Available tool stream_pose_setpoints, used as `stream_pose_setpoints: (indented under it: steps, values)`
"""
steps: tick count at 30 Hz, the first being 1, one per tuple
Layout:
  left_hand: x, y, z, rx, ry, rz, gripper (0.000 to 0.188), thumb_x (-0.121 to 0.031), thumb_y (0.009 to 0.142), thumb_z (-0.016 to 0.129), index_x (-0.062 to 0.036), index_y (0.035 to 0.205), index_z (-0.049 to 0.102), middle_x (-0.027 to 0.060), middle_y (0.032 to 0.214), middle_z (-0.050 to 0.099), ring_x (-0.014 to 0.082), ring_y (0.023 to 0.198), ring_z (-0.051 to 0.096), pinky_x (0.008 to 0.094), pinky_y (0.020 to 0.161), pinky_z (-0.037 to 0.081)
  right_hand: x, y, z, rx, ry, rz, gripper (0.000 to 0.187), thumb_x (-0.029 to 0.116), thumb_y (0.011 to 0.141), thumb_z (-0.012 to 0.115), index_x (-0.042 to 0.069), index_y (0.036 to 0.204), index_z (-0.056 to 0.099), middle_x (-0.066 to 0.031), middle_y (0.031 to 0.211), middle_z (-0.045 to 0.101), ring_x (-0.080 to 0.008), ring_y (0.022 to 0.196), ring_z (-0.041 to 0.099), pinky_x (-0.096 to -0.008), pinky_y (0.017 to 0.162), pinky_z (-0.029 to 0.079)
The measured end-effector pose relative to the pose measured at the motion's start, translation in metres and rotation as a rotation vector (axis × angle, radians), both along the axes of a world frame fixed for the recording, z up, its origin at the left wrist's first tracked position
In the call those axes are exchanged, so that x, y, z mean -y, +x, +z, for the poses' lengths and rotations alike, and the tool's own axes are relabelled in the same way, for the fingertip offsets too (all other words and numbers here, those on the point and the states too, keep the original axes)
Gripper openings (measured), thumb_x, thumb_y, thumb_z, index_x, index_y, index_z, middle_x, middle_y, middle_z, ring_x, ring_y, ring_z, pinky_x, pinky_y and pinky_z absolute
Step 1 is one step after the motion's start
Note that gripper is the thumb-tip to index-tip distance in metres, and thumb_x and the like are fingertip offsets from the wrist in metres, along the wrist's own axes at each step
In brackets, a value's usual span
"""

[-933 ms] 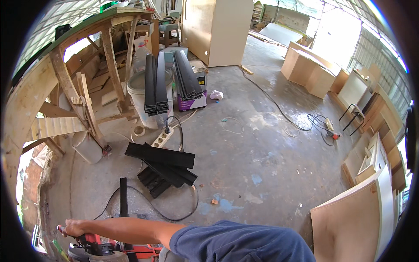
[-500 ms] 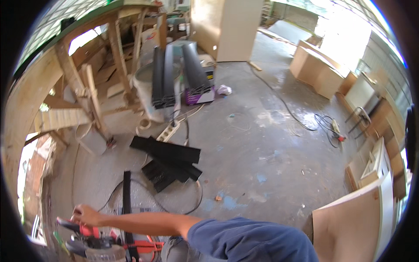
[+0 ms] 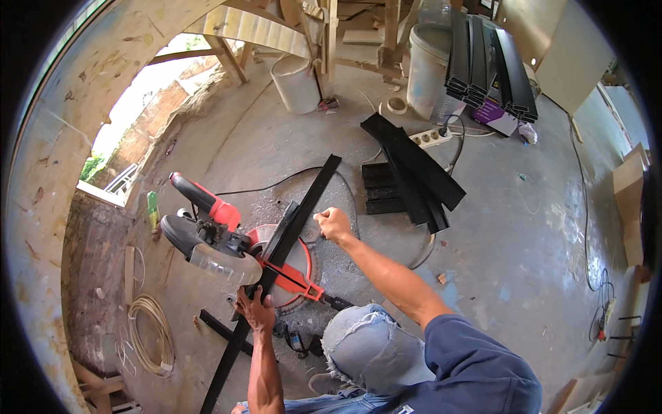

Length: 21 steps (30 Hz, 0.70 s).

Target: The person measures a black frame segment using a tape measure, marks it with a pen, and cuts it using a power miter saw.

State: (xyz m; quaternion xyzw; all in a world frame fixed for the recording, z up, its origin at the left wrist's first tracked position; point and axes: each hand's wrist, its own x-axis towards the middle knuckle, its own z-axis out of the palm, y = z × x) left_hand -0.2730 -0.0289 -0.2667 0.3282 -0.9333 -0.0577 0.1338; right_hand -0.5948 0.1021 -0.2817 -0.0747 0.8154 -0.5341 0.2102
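A long black strip (image 3: 298, 215) lies aslant across the bed of a mitre saw (image 3: 214, 238) with a red handle, red fence and clear blade guard. My left hand (image 3: 256, 308) grips this strip just below the saw, thumb and fingers around its edges. My right hand (image 3: 334, 224) is closed, to the right of the strip's upper part and apart from it. Whether its curled fingers hold anything is hidden. Under the strip, near my left hand, a short black piece (image 3: 219, 327) lies on the floor.
Several black boards (image 3: 414, 172) lie piled beyond my right hand, beside a white power strip (image 3: 431, 138). More black profiles (image 3: 476, 65) rest on boxes by a white bucket (image 3: 422, 69). A coiled hose (image 3: 152, 334) lies at left. A black cord (image 3: 272, 181) trails behind the saw.
The view has swung left and down, bringing the whole saw and my left hand into sight. My right hand has left the saw's handle and moved right, past the strip.
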Motion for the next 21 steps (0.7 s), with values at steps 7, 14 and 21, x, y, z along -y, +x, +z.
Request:
stream_pose_setpoints:
  steps: [7,14,21]
  values:
    - [-0.010,0.017,0.018,0.031,0.001,-0.019,0.057,-0.016,0.080,0.074,-0.0090,0.135,0.060,0.0278,0.149,0.036,0.0421,0.141,0.031,0.0568,0.112,0.022,0.025,0.009,0.018,0.657,-0.090,0.056,0.055,0.045,0.082,0.076,-0.007,0.098,0.070,-0.0148,0.071,0.071,-0.0248,0.056,0.071,-0.0355,0.045,0.056]
    - [-0.018,0.016,0.033,0.032,0.005,-0.001,0.066,-0.014,0.079,0.075,-0.0104,0.142,0.054,0.0281,0.148,0.037,0.0418,0.141,0.032,0.0546,0.111,0.023,0.046,0.025,0.002,0.562,-0.266,0.111,0.028,0.018,0.078,0.084,-0.006,0.076,0.070,-0.0137,0.066,0.070,-0.0189,0.051,0.067,-0.0313,0.041,0.052]
    - [-0.017,0.042,0.054,0.046,-0.022,-0.009,0.076,-0.015,0.076,0.077,-0.0095,0.146,0.049,0.0276,0.145,0.040,0.0418,0.138,0.035,0.0536,0.111,0.023,0.011,0.052,0.032,0.293,-0.328,0.073,0.027,0.011,0.081,0.083,-0.001,0.089,0.061,-0.0077,0.075,0.067,-0.0125,0.061,0.064,-0.0279,0.055,0.053]
